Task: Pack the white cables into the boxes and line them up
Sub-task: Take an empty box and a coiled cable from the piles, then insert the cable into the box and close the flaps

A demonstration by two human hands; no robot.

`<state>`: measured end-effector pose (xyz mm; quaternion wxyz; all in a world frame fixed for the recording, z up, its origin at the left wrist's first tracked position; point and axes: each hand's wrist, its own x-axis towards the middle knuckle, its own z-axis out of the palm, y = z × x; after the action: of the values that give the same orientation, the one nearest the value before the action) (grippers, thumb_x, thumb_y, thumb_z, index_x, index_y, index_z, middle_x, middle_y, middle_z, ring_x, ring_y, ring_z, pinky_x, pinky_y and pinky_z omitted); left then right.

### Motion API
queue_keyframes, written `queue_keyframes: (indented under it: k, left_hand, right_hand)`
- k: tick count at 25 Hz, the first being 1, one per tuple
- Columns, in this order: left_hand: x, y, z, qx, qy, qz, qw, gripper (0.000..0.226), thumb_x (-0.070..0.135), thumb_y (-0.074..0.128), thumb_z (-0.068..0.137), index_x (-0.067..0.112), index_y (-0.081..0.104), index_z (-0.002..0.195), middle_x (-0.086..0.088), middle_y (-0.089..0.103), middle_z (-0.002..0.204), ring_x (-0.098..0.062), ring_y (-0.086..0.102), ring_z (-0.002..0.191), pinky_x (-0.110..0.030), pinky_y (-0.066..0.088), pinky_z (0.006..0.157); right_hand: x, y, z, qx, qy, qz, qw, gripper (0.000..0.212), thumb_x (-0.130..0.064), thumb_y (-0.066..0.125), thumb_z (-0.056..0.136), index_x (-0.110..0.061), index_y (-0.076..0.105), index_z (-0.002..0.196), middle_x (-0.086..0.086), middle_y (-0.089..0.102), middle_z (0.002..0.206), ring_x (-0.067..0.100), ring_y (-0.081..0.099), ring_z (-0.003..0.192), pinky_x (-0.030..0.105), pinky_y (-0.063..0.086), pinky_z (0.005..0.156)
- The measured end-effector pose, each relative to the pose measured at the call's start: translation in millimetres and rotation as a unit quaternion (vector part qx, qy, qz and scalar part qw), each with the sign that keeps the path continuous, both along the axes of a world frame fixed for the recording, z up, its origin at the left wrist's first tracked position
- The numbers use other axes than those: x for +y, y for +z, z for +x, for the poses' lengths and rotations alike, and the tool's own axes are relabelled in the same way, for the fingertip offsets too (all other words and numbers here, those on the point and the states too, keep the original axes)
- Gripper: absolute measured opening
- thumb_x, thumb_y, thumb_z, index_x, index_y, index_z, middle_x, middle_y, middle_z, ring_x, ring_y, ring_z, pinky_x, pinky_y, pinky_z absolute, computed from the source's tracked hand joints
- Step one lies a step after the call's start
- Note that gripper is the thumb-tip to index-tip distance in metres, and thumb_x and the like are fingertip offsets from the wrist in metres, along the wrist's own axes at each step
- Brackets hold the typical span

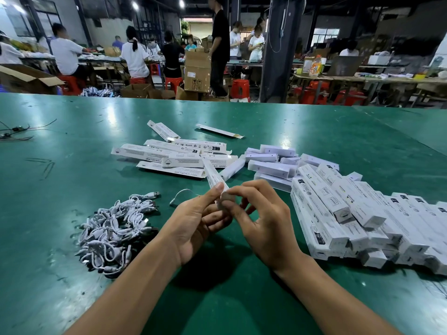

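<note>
Green table [242, 298] has bare room at its near edge. Our left hand [193, 226] and right hand [263, 226] both pinch 1 white box [212, 175], between the cable pile [113, 230] and the closed boxes [350, 213].

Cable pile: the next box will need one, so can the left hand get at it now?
Probably yes: the cable pile lies uncovered just left of the left hand, nothing between them, though that hand is pinching a box.

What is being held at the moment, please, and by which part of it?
One long white box, by its near end: the left-hand grip pinches its side, the right-hand grip pinches the end flap.
</note>
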<state>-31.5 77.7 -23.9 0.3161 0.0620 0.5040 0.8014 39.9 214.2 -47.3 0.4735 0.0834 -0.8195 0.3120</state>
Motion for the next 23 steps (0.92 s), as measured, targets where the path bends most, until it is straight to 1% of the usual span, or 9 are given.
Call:
queue_keyframes:
  k: [3, 6, 9, 12, 15, 18, 20, 21, 23]
  left_hand:
    - [-0.8, 2.3, 1.5, -0.007, 0.002, 0.008, 1.0, 0.024, 0.038, 0.08, 0.064, 0.014, 0.079, 0.063, -0.006, 0.074, 0.074, -0.013, 0.071, 0.061, -0.024, 0.059, 0.06]
    - [-1.1, 2.9, 1.4, -0.013, 0.014, 0.01, 1.0, 0.027, 0.04, 0.082, 0.06, 0.013, 0.079, 0.062, -0.006, 0.073, 0.073, -0.013, 0.071, 0.061, -0.025, 0.059, 0.06]
    - [-1.3, 3.7, 2.1, -0.008, 0.01, 0.006, 1.0, 0.025, 0.038, 0.081, 0.064, 0.013, 0.079, 0.063, -0.007, 0.075, 0.076, -0.014, 0.072, 0.063, -0.025, 0.059, 0.061]
    - [-2.4, 3.9, 0.8, 0.004, 0.007, -0.012, 1.0, 0.028, 0.036, 0.081, 0.064, 0.01, 0.079, 0.075, -0.01, 0.075, 0.083, -0.017, 0.072, 0.067, -0.026, 0.059, 0.06]
    - [-4.9, 3.0, -2.6, 0.017, -0.003, -0.019, 1.0, 0.04, 0.033, 0.08, 0.069, 0.004, 0.074, 0.096, -0.011, 0.068, 0.081, -0.017, 0.063, 0.065, -0.026, 0.059, 0.059]
    - [-7.4, 2.9, -3.2, 0.029, -0.046, -0.029, 0.998, 0.024, 0.032, 0.075, 0.077, 0.009, 0.079, 0.083, -0.002, 0.062, 0.065, -0.01, 0.057, 0.053, -0.025, 0.056, 0.057]
    - [-9.4, 4.0, -4.4, 0.028, -0.063, -0.03, 0.997, 0.026, 0.038, 0.075, 0.076, 0.012, 0.08, 0.078, -0.003, 0.059, 0.069, -0.011, 0.052, 0.057, -0.025, 0.055, 0.061]
    - [-10.0, 4.2, -5.4, 0.021, -0.068, -0.019, 0.997, 0.031, 0.042, 0.075, 0.075, 0.012, 0.08, 0.082, -0.004, 0.061, 0.072, -0.012, 0.053, 0.059, -0.027, 0.055, 0.062]
    - [-10.1, 4.6, -8.6, -0.008, -0.048, 0.01, 0.999, 0.047, 0.049, 0.077, 0.072, 0.01, 0.076, 0.098, -0.006, 0.069, 0.08, -0.016, 0.064, 0.065, -0.031, 0.058, 0.064]
  right_hand:
    - [1.1, 0.3, -0.1, 0.017, -0.007, 0.014, 1.0, 0.012, -0.018, 0.078, 0.09, -0.011, 0.079, 0.099, 0.0, 0.065, 0.096, 0.011, 0.063, 0.075, 0.035, 0.054, 0.061]
    - [2.0, 0.7, 1.5, 0.021, 0.006, 0.025, 0.999, 0.011, -0.019, 0.075, 0.094, -0.01, 0.079, 0.1, 0.0, 0.065, 0.098, 0.013, 0.065, 0.078, 0.036, 0.055, 0.062]
    - [1.0, 0.2, 2.5, 0.023, -0.005, 0.034, 0.999, 0.01, -0.018, 0.073, 0.096, -0.011, 0.079, 0.1, -0.001, 0.066, 0.099, 0.014, 0.067, 0.08, 0.036, 0.056, 0.063]
    - [0.0, -0.5, -0.1, 0.004, -0.005, 0.0, 1.0, 0.012, -0.019, 0.073, 0.094, -0.013, 0.076, 0.104, -0.005, 0.066, 0.103, 0.011, 0.066, 0.081, 0.037, 0.056, 0.065]
    - [2.5, -1.7, -3.7, -0.059, 0.036, -0.036, 0.997, 0.024, -0.017, 0.073, 0.093, -0.013, 0.075, 0.116, -0.006, 0.068, 0.115, 0.009, 0.068, 0.095, 0.036, 0.058, 0.078]
    - [4.0, -3.4, -4.8, -0.083, 0.066, -0.069, 0.992, 0.017, -0.01, 0.074, 0.092, -0.009, 0.078, 0.108, -0.005, 0.073, 0.111, 0.006, 0.069, 0.101, 0.029, 0.056, 0.086]
    - [2.0, -2.1, -5.0, -0.062, 0.074, -0.083, 0.992, 0.013, -0.01, 0.075, 0.09, -0.008, 0.079, 0.102, -0.004, 0.074, 0.107, 0.005, 0.07, 0.099, 0.022, 0.055, 0.084]
    - [1.1, -0.6, -5.0, -0.047, 0.077, -0.087, 0.992, 0.013, -0.011, 0.075, 0.09, -0.008, 0.08, 0.101, -0.004, 0.075, 0.106, 0.005, 0.07, 0.098, 0.019, 0.053, 0.083]
    - [-0.7, 1.8, -4.9, -0.035, 0.083, -0.09, 0.992, 0.011, -0.014, 0.075, 0.09, -0.01, 0.08, 0.099, -0.004, 0.075, 0.104, 0.004, 0.07, 0.097, 0.017, 0.052, 0.082]
